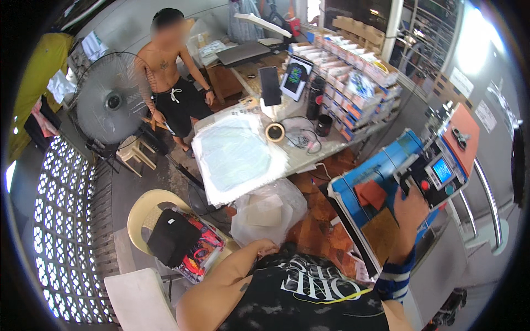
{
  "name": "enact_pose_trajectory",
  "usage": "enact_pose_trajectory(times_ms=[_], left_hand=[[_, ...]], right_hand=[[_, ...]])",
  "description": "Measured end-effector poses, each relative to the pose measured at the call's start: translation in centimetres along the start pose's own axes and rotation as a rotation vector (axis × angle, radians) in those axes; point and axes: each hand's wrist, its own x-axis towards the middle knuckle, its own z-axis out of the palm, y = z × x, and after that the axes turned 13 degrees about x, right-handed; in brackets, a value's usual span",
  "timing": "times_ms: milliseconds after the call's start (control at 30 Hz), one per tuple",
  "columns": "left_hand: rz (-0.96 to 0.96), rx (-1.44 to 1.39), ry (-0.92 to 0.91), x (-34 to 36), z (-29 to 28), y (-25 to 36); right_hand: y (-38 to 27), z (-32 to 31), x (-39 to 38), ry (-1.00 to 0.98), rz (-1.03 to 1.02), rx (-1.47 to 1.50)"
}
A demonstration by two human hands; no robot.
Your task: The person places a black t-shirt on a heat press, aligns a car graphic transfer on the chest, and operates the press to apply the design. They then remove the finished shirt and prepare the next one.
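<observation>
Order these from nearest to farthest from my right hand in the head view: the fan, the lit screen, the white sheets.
From your right hand:
1. Lit screen: just above and to the right.
2. White sheets: well to the left.
3. Fan: far left.

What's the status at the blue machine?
Right hand at control panel, grip unclear. Left hand near black shirt. Blue machine: reddish material on top, left of right hand.

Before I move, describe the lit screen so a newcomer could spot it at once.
Find the blue machine on the right. On its black control panel, beyond the right hand, is the screen. It glows blue and is rectangular, unlike the round red button and green button beside it.
</observation>
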Motion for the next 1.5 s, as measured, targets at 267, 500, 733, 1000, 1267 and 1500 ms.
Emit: enact_pose_trajectory(times_ms=[267,500,733,1000,1267,1500], left_hand=[[-0.057,-0.012,-0.007,-1.1,-0.2,-3.6],[-0.082,0.030,0.018,-1.3,-1.4,-2.7],[-0.047,0.086,0.085,-0.3,-0.2,2.8],[0.175,-0.234,0.223,-1.1,3.9,9.9],[0.111,-0.262,-0.170,0.8,7.6,15.7],[0.102,0.011,-0.187,0.1,7.7,13.6]], right_hand=[[-3.4,-0.4,2.4,-0.198,0.137,-0.015],[-1.6,0.7,1.4,-0.083,0.080,0.031],[-0.7,0.3,0.8,-0.064,-0.102,0.133],[-0.2,0.6,1.3,-0.232,-0.048,0.305],[1.0,-1.0,1.1,-0.270,-0.081,0.264],[1.5,-0.3,1.1,-0.252,-0.133,0.266]])
